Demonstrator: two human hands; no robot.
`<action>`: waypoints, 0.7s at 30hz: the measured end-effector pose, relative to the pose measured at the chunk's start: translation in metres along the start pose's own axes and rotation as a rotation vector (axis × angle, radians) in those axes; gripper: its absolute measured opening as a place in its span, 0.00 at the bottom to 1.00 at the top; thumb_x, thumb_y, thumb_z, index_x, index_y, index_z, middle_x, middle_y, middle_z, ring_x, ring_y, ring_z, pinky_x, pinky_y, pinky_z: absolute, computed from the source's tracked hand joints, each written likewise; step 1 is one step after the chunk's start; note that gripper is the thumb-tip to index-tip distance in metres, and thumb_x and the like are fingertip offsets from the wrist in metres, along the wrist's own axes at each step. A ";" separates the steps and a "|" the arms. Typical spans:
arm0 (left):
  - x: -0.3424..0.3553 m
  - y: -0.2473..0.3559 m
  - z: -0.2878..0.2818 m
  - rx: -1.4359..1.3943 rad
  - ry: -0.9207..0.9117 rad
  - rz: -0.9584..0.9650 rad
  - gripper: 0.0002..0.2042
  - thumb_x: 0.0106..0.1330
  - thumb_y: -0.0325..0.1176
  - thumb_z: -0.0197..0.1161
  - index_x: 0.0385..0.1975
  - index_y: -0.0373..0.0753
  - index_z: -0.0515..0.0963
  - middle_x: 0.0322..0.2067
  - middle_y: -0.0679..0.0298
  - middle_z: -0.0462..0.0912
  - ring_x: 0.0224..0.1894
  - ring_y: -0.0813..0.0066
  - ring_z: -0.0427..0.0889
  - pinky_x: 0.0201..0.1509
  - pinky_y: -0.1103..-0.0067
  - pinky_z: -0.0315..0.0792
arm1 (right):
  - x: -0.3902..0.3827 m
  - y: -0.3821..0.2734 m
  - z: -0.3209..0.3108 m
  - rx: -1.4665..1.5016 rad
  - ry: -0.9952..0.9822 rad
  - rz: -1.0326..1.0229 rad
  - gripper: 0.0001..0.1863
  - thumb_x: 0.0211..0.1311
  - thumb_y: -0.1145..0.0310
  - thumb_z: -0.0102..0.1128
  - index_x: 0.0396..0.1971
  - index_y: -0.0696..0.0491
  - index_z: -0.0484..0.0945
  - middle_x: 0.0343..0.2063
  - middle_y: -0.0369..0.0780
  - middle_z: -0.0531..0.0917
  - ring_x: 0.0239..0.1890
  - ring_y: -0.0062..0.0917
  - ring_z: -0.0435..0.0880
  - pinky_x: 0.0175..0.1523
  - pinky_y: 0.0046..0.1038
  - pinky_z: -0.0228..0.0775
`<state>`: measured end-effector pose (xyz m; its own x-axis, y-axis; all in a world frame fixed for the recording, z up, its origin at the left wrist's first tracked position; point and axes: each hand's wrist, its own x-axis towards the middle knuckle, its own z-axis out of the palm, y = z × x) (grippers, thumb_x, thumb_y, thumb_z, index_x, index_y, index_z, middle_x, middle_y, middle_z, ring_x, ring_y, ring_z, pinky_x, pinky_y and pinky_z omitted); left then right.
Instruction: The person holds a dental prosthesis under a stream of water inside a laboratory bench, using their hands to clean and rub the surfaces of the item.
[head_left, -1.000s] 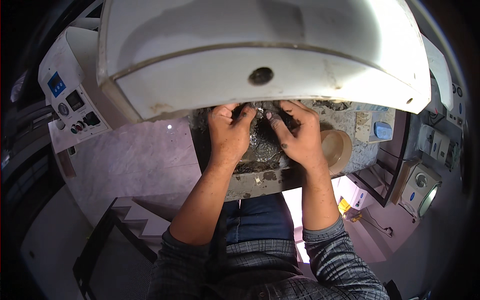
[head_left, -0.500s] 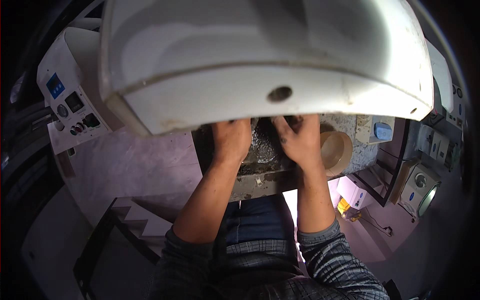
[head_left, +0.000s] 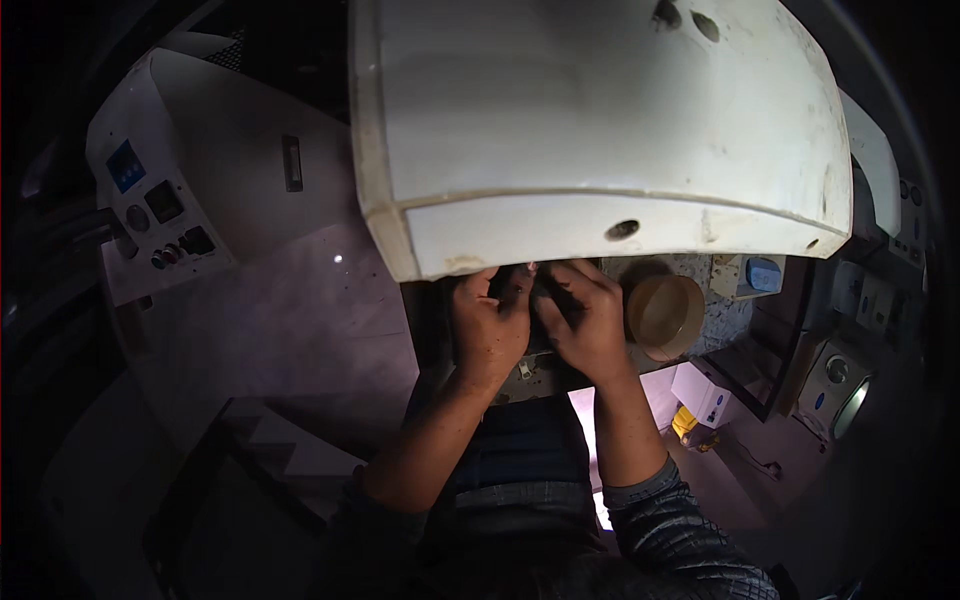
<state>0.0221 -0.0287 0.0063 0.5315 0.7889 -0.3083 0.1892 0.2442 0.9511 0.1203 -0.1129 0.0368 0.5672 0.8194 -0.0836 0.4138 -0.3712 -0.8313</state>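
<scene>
Both hands are working close together at the worktop (head_left: 548, 379), their fingertips reaching to the lower edge of a big white hood (head_left: 610, 120). Judging by this pose, the handling is in progress: no finished piece is showing, and how much is done or left I cannot tell, since the hood and deep shadow are hiding most of it.

Left hand (head_left: 492, 325) is holding its fingers bent inward, thumb lying toward its partner — neither spread wide nor made into a fist. Right hand (head_left: 590, 325) is resting opposite with fingers curled and thumb pointing inward. A small pale bit (head_left: 531, 268) is showing between the fingertips, right at the hood's edge; it may be a piece being handled or merely a fingertip — so I cannot tell whether either hand is gripping anything.

Just beside the right hand, a round tan bowl (head_left: 665, 312) is standing on the worktop, and a blue block (head_left: 763, 275) is sitting farther right. A small light tab (head_left: 525, 371) is showing at the worktop's front edge, between the wrists.
</scene>
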 end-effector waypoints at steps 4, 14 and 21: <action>0.005 0.000 -0.012 -0.009 0.038 0.011 0.11 0.63 0.31 0.63 0.39 0.28 0.76 0.30 0.65 0.81 0.30 0.88 0.71 0.33 0.88 0.66 | 0.012 -0.011 -0.006 -0.241 -0.093 0.139 0.27 0.42 0.77 0.66 0.48 0.61 0.72 0.45 0.53 0.75 0.47 0.49 0.75 0.52 0.39 0.71; 0.011 -0.001 -0.018 0.114 0.001 -0.030 0.11 0.59 0.25 0.65 0.40 0.29 0.76 0.31 0.61 0.82 0.27 0.87 0.73 0.30 0.89 0.66 | -0.019 0.006 0.036 -0.513 -0.310 0.068 0.18 0.49 0.77 0.53 0.44 0.61 0.72 0.47 0.53 0.73 0.52 0.49 0.71 0.52 0.38 0.70; 0.011 -0.001 -0.022 0.025 0.105 0.159 0.11 0.61 0.27 0.64 0.39 0.28 0.75 0.32 0.61 0.81 0.29 0.86 0.75 0.33 0.88 0.67 | 0.020 0.012 0.012 -0.325 -0.131 0.073 0.17 0.49 0.76 0.61 0.42 0.60 0.74 0.44 0.53 0.77 0.48 0.48 0.74 0.53 0.43 0.67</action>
<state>0.0100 -0.0076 0.0026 0.4679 0.8712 -0.1488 0.1305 0.0984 0.9865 0.1285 -0.0955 0.0190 0.5163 0.8268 -0.2231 0.5926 -0.5330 -0.6040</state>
